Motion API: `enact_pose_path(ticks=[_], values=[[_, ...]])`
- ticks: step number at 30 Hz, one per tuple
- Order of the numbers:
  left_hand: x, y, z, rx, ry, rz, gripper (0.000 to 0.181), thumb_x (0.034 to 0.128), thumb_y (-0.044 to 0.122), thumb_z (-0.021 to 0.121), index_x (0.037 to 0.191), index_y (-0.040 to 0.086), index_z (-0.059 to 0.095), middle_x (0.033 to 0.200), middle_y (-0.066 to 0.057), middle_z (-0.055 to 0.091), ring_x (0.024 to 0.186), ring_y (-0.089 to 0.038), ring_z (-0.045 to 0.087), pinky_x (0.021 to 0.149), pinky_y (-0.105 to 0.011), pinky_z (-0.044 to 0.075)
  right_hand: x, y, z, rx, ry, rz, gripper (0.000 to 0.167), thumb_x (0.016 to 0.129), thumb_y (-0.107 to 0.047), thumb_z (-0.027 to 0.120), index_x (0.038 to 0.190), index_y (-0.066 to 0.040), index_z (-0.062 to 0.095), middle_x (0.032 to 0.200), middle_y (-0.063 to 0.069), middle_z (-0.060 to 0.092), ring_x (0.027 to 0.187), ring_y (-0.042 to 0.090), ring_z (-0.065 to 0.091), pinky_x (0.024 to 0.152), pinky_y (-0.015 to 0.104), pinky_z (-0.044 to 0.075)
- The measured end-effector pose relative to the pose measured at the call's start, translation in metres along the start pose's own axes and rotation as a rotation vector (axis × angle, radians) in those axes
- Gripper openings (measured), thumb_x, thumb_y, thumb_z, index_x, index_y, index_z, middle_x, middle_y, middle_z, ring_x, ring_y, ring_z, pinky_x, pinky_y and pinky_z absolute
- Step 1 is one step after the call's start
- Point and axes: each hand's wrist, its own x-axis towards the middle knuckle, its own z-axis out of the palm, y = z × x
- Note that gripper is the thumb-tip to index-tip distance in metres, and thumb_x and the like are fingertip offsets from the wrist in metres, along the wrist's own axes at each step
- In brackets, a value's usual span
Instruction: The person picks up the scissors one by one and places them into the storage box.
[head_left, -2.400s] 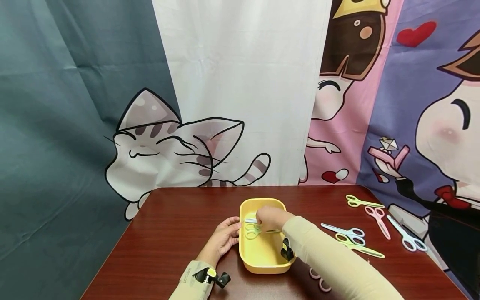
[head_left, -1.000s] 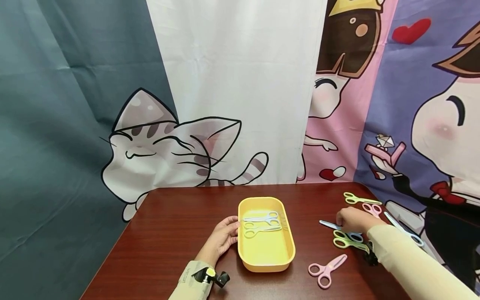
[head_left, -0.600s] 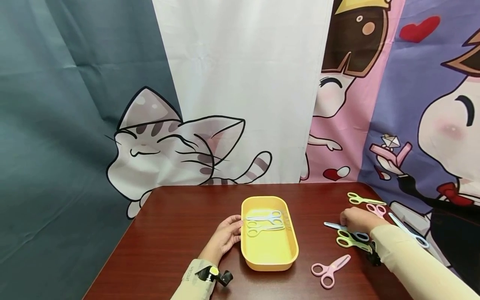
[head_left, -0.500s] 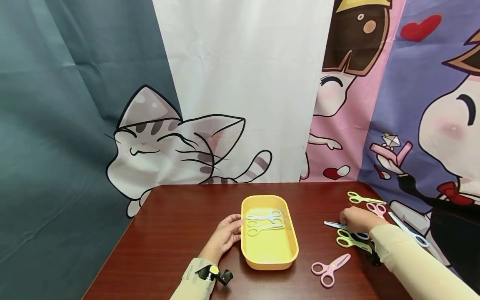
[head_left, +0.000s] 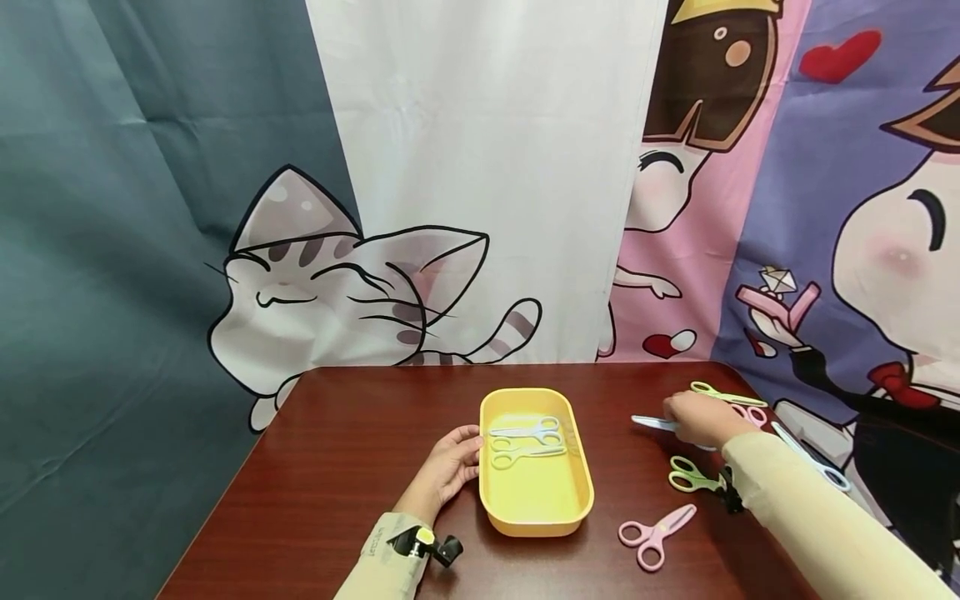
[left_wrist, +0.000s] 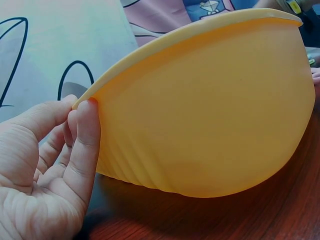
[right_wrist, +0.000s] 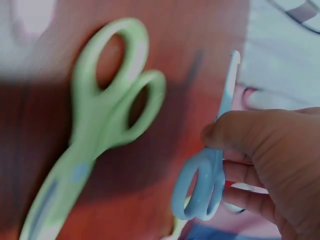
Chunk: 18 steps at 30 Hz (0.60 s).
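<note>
Clock directions are read in the head view from the middle of the tray, with 12 o'clock away from the person.

A curtain [head_left: 480, 150] with a cat drawing hangs behind the brown table [head_left: 352, 467]. The left hand [head_left: 447, 468] is at 9 o'clock, thumb and fingers pinching the rim of the yellow tray [head_left: 534, 504]. The tray stands upright on the table. Inside, toward 12 o'clock, lie the inner blue scissors [head_left: 517, 432], blades pointing to 9 o'clock; just below them, the inner green scissors [head_left: 538, 452] point to 3 o'clock.

The near pink scissors [head_left: 657, 533] lie at 4 o'clock. Between 2 and 3 o'clock, the right hand [head_left: 697, 417] grips the held blue scissors [head_left: 654, 422] near the pivot, blade tip toward the tray. The near green scissors [head_left: 690, 475] lie at 3 o'clock, partly covered by the right sleeve [head_left: 810, 508]. Beyond the right hand are the far green scissors [head_left: 731, 397] and partly hidden far pink scissors [head_left: 753, 414]. The outer blue scissors [head_left: 810, 458] lie farthest out at 3 o'clock.
</note>
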Motion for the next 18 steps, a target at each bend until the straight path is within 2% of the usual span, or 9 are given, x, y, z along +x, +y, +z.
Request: enact_pose_path(ticks=[9, 14, 18], values=[[0.000, 0.001, 0.001, 0.016, -0.001, 0.005, 0.016, 0.0986, 0.000, 0.059, 0.112, 0.008, 0.056, 0.084, 0.000, 0.066, 0.064, -0.008, 0.064, 0.057, -0.023, 0.057, 0.039, -0.060, -0.032, -0.031, 0.027, -0.069, 0.023, 0.072, -0.003, 0.080, 0.083, -0.015, 0.064, 0.077, -0.005, 0.054, 0.066, 0.013, 0.050, 0.059, 0.033, 0.050], [0.000, 0.001, 0.001, 0.013, -0.003, -0.002, 0.015, 0.0985, 0.000, 0.060, 0.111, 0.009, 0.056, 0.083, 0.000, 0.066, 0.064, -0.008, 0.063, 0.058, -0.023, 0.058, 0.056, -0.093, -0.037, -0.055, 0.049, -0.118, 0.021, 0.074, -0.006, 0.080, 0.083, -0.017, 0.065, 0.076, -0.007, 0.054, 0.066, 0.012, 0.050, 0.061, 0.032, 0.052], [0.000, 0.001, 0.001, 0.006, -0.001, -0.002, 0.015, 0.0986, 0.000, 0.059, 0.109, 0.011, 0.056, 0.083, 0.000, 0.066, 0.065, -0.008, 0.064, 0.057, -0.023, 0.058, 0.065, -0.120, -0.038, -0.072, 0.075, -0.187, 0.018, 0.076, -0.009, 0.080, 0.083, -0.019, 0.066, 0.076, -0.008, 0.054, 0.067, 0.012, 0.050, 0.061, 0.030, 0.052]])
